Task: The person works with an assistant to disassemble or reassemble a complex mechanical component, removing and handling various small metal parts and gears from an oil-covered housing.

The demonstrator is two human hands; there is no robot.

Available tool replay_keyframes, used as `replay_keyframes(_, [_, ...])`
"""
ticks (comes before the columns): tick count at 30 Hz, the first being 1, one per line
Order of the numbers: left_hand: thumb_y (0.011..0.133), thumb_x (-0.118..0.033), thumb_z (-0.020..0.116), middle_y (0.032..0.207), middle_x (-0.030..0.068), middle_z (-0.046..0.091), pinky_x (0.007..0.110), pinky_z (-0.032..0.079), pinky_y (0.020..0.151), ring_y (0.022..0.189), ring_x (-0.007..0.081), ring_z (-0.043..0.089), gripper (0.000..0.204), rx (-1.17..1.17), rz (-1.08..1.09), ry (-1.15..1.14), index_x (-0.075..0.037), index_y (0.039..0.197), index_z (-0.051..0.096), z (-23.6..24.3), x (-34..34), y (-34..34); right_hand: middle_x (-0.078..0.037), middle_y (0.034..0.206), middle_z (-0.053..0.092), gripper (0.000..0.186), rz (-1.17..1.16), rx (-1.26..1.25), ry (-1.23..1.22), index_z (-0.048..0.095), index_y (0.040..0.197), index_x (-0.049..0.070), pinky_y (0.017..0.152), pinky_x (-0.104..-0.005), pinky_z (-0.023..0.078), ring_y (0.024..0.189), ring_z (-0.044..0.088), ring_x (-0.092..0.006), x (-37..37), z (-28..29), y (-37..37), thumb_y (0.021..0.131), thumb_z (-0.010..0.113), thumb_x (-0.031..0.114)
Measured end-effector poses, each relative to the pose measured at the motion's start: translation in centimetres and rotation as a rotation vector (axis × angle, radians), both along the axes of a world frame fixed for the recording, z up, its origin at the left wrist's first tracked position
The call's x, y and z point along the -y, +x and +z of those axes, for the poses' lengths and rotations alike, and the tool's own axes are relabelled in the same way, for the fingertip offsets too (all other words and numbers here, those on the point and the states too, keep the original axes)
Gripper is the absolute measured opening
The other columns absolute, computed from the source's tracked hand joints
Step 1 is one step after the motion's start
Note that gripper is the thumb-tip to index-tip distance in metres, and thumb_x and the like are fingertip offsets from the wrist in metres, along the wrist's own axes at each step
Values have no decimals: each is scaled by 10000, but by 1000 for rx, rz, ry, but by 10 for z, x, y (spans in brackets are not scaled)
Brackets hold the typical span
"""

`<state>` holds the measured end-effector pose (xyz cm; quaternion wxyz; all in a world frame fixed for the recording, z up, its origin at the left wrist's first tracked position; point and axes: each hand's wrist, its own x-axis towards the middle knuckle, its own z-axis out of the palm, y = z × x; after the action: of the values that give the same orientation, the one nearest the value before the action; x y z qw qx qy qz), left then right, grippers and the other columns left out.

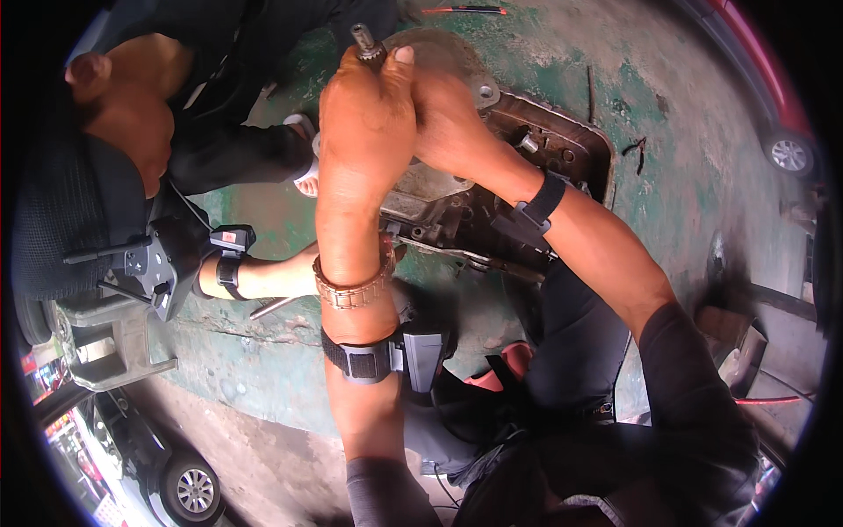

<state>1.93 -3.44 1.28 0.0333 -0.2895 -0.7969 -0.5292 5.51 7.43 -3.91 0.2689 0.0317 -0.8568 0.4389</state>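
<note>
A splined metal shaft (362, 37) sticks up out of the top of my left hand (364, 127), whose fingers are wrapped round it with the thumb pointing up. Pressed against its right side is my right hand (452, 114), closed, its fingers hidden behind the left. Both hands are above a greasy metal housing (584, 140) that looks like a gearbox case, open-topped and dark inside. A grey flanged plate (426, 189) lies at its left part, partly covered by my hands. Whether the shaft reaches into the housing is hidden.
Another person is at the left; their forearm (272, 277) reaches in behind my left wrist, near a metal rod (272, 307). A grey stool (114, 356) stands nearby. A red-handled tool (465, 10) lies at the far edge. Cars stand lower left (193, 489) and upper right (788, 154).
</note>
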Motion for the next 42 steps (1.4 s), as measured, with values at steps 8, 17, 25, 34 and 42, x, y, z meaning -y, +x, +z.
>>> replay_keyframes(8, [969,-282,585,815,252,655,404,501,698,748,396,636,356,10,6,1,73,959,583,-5,-1,-5,-185,724,660,191,-61,-30,57,612,933,39,642,-509,516,711,645,-413,1,-1,-1,815,639,187])
replay_keyframes(17, [1000,-305,579,789,-24,575,226,390,615,702,60,454,340,63,-37,48,24,1060,638,-6,-1,-3,-158,710,661,181,-76,-64,48,612,894,39,650,-490,522,684,644,-388,0,-4,-4,778,671,165])
replay_keyframes(25, [992,-217,571,744,125,630,319,465,651,685,146,504,271,72,-37,26,49,945,590,1,0,3,-155,688,651,186,-112,-86,36,607,863,43,662,-480,518,671,641,-379,1,-4,0,765,674,186])
replay_keyframes(34, [990,-217,578,719,111,614,315,458,639,676,137,486,271,50,-33,51,48,933,578,1,-2,4,-158,674,644,196,-117,-87,40,599,847,40,644,-478,516,662,636,-385,1,-6,0,766,680,200])
replay_keyframes(42, [989,-219,579,718,117,614,316,457,637,676,139,485,275,51,-43,47,52,945,578,-1,-2,2,-161,672,643,205,-136,-102,71,593,847,38,636,-487,517,660,637,-389,1,-7,-1,768,683,205])
